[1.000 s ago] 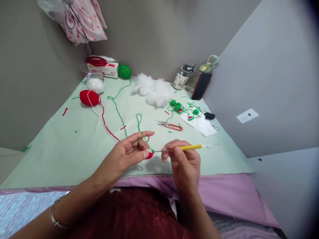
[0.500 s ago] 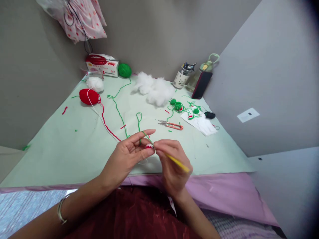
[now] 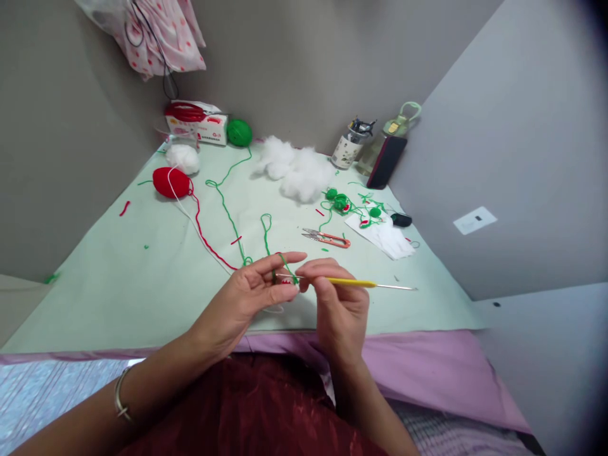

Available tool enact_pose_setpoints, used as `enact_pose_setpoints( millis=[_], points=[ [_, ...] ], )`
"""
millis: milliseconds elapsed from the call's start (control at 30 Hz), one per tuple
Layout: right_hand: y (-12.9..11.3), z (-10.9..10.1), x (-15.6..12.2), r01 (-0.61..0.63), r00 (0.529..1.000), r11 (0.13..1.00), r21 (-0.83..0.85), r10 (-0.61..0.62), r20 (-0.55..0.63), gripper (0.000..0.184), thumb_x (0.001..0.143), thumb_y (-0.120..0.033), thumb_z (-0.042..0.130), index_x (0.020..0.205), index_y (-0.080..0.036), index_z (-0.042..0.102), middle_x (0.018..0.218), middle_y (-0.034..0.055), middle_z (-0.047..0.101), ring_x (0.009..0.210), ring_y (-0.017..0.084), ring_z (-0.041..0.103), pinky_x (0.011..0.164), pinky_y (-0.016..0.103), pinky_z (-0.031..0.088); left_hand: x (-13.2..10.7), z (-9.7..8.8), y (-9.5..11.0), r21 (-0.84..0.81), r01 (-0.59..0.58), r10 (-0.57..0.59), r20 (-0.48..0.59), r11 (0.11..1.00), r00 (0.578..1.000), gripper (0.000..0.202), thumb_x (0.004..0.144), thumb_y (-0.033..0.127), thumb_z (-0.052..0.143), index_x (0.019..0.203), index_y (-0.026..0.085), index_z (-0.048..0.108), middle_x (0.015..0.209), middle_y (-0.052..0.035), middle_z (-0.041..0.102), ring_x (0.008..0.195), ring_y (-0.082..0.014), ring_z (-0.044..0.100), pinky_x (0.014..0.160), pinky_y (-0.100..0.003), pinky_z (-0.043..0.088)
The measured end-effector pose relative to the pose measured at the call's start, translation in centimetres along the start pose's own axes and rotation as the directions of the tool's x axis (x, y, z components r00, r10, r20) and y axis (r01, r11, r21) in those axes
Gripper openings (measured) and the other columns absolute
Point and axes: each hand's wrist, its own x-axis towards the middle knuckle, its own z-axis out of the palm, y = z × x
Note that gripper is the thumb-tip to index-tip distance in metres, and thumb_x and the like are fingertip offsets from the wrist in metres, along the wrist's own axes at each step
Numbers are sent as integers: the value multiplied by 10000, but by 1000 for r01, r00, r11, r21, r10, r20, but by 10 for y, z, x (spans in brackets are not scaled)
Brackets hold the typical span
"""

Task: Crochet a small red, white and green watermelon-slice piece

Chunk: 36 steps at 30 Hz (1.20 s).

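Between the thumb and fingers of my left hand [image 3: 254, 288] is a small red and white crochet piece [image 3: 287, 283], partly covered by the fingers. Green yarn [image 3: 285, 261] runs over the raised index finger down to the piece. My right hand [image 3: 339, 304] is closed around the yellow handle of a crochet hook [image 3: 354, 282]. The hook's thin metal shaft points left and lies across the piece, close to the green yarn; its far metal end sticks out to the right. Whether the tip has caught the yarn is too small to tell.
Red [image 3: 171, 183], white [image 3: 183, 158] and green yarn balls [image 3: 239, 133] sit back left, near a box [image 3: 204, 128]. White stuffing [image 3: 304, 171], orange thread snips [image 3: 327, 238], small green crochet pieces [image 3: 340, 202], a pen cup [image 3: 349, 149], a bottle [image 3: 396, 123] and a phone [image 3: 387, 163] lie beyond.
The crochet hook has swung from pointing down towards me to nearly level, with its far metal end now showing at right. My right hand has turned with it; my left hand keeps the piece.
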Motion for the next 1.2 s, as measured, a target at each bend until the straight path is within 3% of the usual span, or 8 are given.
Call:
enact_pose_setpoints(
  millis=[167, 333, 500, 667, 833, 1067, 1200],
  points=[
    [4, -1, -1, -45, 999, 999, -13, 45, 7, 142, 997, -242, 680, 992, -282, 816, 915, 10, 779, 741, 143, 659, 707, 307, 542, -2, 1, 2, 100, -68, 71, -21, 993, 997, 231, 930, 324, 781, 1151, 285, 834, 946, -4, 743, 875, -133, 624, 891, -252, 490],
    [3, -4, -1, -79, 997, 996, 40, 79, 12, 137, 1007, -268, 671, 998, -273, 807, 927, 13, 781, 740, 135, 672, 698, 288, 550, -3, -3, 3, 157, -86, 96, -60, 984, 994, 309, 860, 290, 841, 1169, 288, 828, 890, 4, 692, 861, -154, 632, 883, -283, 505],
    [2, -1, 0, -112, 993, 983, 148, 115, -16, 132, 1010, -287, 670, 960, -243, 784, 917, 18, 798, 703, 117, 699, 672, 258, 583, -4, -3, 3, 207, -109, 130, -92, 972, 987, 391, 817, 281, 879, 1202, 318, 822, 873, 20, 628, 826, -130, 583, 821, -247, 497],
    [-1, -2, -1, -105, 994, 990, 94, 106, -12, 181, 1030, -336, 629, 946, -212, 731, 883, 38, 794, 687, 145, 709, 655, 297, 606, -5, -4, 5, 248, -122, 146, -83, 961, 986, 356, 832, 273, 866, 1181, 325, 828, 847, 25, 593, 794, -124, 557, 797, -240, 502],
    [-7, -4, -4, -19, 999, 1000, -18, 20, 28, 174, 1054, -272, 582, 998, -228, 740, 933, 39, 778, 735, 150, 701, 693, 321, 595, -6, -6, 5, 288, -145, 171, -64, 947, 983, 321, 851, 289, 852, 1170, 322, 827, 845, 18, 606, 821, -136, 580, 814, -245, 516],
    [-12, -2, -8, 213, 976, 957, -197, -199, 90, 221, 1052, -169, 549, 1082, -258, 749, 966, 35, 770, 806, 163, 703, 711, 331, 585, -6, -5, 4, 376, -190, 230, -64, 907, 971, 297, 850, 291, 849, 1146, 316, 836, 870, 11, 612, 856, -145, 596, 829, -248, 527],
    [-12, -5, -8, 241, 967, 940, -241, -212, 140, 254, 1048, -134, 529, 1098, -260, 744, 947, 38, 765, 862, 183, 712, 753, 357, 583, -7, -5, 5, 416, -201, 245, -55, 887, 968, 294, 858, 300, 835, 1152, 289, 836, 864, 1, 631, 850, -154, 617, 833, -267, 534]
  ],
)
